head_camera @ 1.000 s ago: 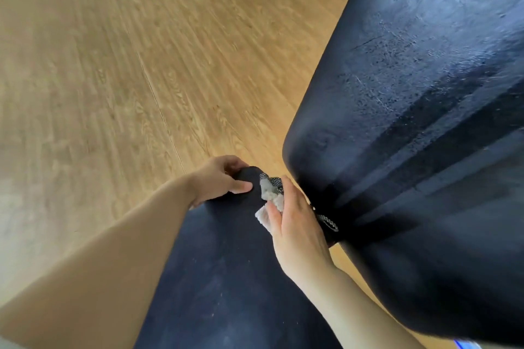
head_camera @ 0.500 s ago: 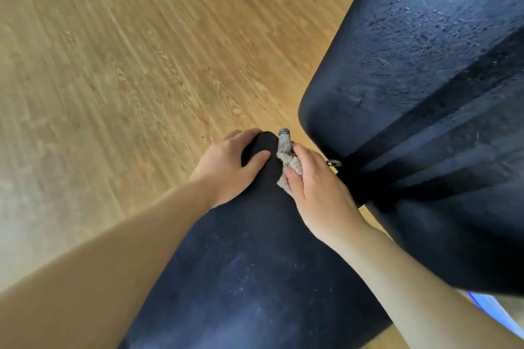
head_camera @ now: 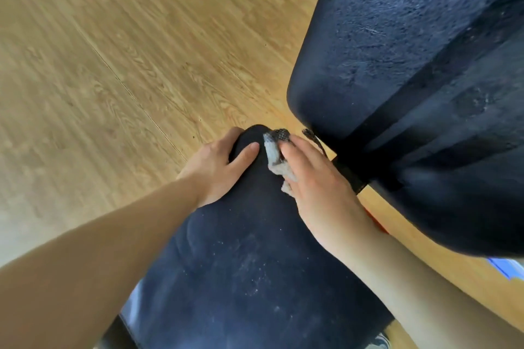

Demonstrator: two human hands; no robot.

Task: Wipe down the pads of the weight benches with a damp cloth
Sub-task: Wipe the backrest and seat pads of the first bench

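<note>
Item: damp cloth — grey, bunched, with a dark mesh edge, lying on the far narrow tip of the near pad. It sits under the right hand, showing along that hand's inner side. The fingers are laid almost straight over it and press it to the upholstery. The thumb is hidden, so I cannot tell whether it also pinches the cloth. The left hand grips the same tip just beside the cloth, thumb on top and fingers curled over the edge, steadying the pad. Progress, as I judge it: the wipe is working the tip only. Pale specks and dusty smears remain on the broad part of this pad nearer me, so most of it is left. The far pad shows scuffs and flecks — wiped or not, I cannot say. Wooden floor beneath.
</note>
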